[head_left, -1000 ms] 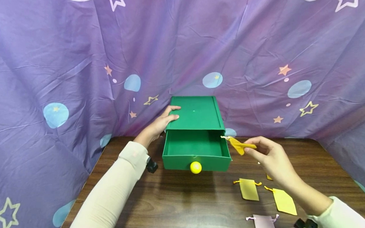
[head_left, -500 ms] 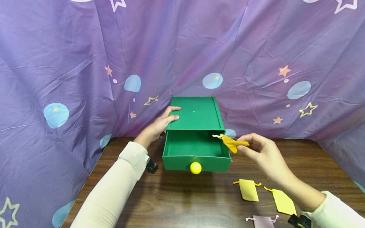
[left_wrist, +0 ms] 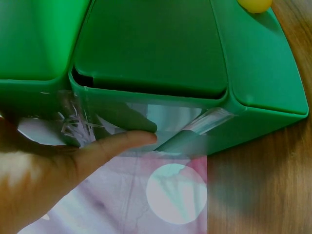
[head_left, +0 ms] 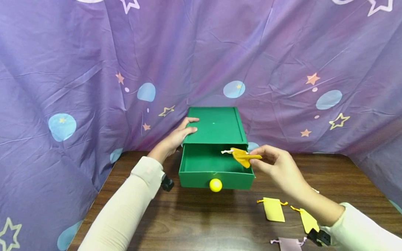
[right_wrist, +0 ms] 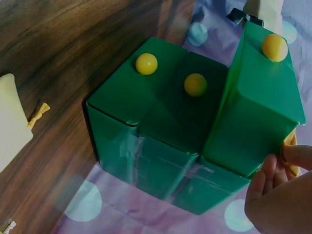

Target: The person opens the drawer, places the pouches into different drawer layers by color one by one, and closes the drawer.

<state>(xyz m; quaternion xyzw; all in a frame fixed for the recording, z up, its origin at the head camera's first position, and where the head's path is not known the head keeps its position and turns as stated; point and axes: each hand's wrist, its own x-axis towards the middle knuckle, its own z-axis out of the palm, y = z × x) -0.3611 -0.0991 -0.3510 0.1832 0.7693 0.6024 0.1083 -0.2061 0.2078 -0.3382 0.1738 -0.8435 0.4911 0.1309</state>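
A creased mustard-yellow cloth pouch (head_left: 241,158), pale cords (head_left: 226,151) trailing left, was at the open green drawer's (head_left: 196,179) right side, pinched by the right hand (head_left: 282,169); the left hand (head_left: 175,139) rested on the cabinet (head_left: 217,124), fingers extended.

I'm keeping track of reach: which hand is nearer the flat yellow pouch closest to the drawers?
Right. The right hand is beyond that flat yellow pouch, pinching a darker pouch over the open drawer; the left hand is farther off, at the green cabinet's left side.
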